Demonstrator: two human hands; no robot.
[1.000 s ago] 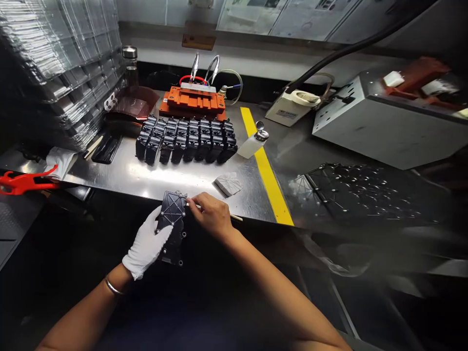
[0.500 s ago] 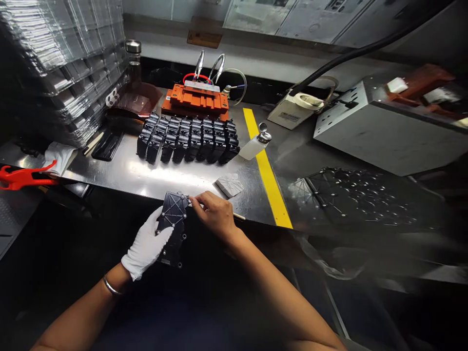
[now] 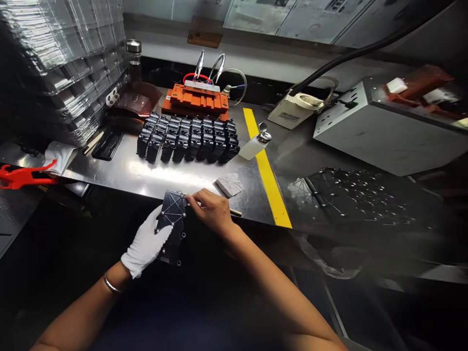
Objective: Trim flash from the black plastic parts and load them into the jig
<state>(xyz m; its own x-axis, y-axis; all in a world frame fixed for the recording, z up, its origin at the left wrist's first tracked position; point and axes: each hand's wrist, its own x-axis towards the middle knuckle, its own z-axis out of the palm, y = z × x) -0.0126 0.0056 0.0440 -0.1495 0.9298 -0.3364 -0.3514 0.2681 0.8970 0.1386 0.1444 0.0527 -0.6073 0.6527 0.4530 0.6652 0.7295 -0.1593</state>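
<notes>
My left hand [image 3: 145, 243], in a white glove, grips a flat black plastic part [image 3: 173, 219] with ribs and small holes, held just in front of the steel bench edge. My bare right hand [image 3: 212, 210] pinches a thin stick [image 3: 234, 212] whose tip touches the part's upper right edge. The stick's back end pokes out behind my fingers. A folded white wipe [image 3: 228, 184] lies on the bench just beyond my right hand.
Rows of black parts [image 3: 188, 140] stand mid-bench before an orange fixture [image 3: 196, 100]. A small pump bottle [image 3: 253, 142] sits by a yellow stripe [image 3: 268, 178]. Stacked clear trays [image 3: 62, 63] fill the left, a grey box [image 3: 387, 124] and black tray [image 3: 361, 195] the right. Red tool [image 3: 22, 176] at left.
My right hand has shifted slightly up along the part's edge with the stick. The left hand and the part stay nearly where they were.
</notes>
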